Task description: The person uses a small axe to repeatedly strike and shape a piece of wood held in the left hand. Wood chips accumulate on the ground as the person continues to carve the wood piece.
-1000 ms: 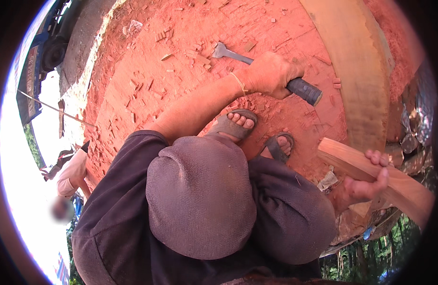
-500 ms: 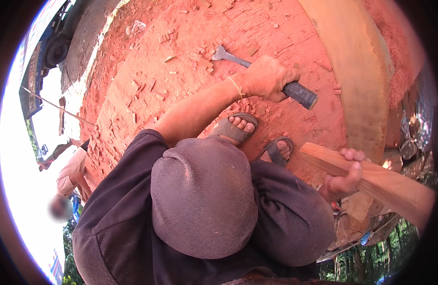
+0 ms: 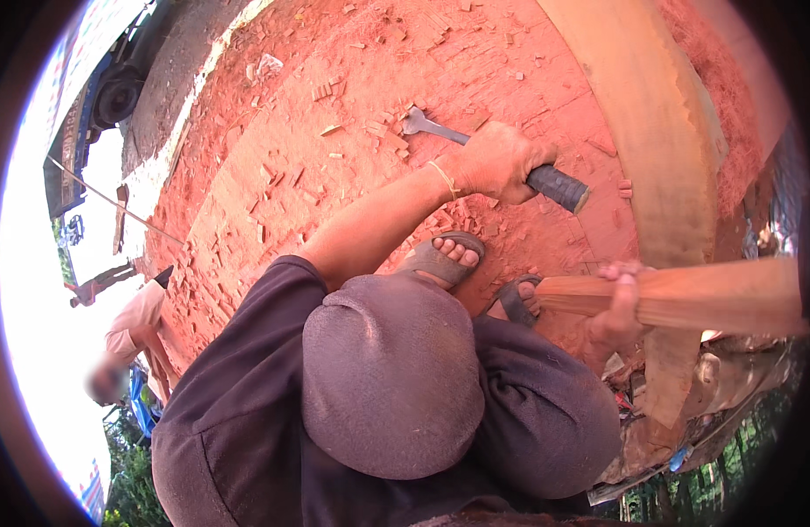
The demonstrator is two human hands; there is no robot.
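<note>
Tapered wooden block (image 3: 721,296) swung nearly level across the view, right grip (image 3: 617,318) clamped round it, left grip (image 3: 497,163) clamped round black-handled chisel (image 3: 558,189), wood chips (image 3: 389,134) scattered beyond.

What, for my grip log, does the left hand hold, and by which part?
A metal-headed tool, around its middle, between its flared head and black handle end.

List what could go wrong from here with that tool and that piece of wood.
The right hand holds the piece of wood with one end near the right foot in this view; a slip might knock the bare toes in that open sandal.

The left hand holds the tool without a glove, so its metal head could cut skin.

Wood chips litter the ground and might make footing poor.
</note>
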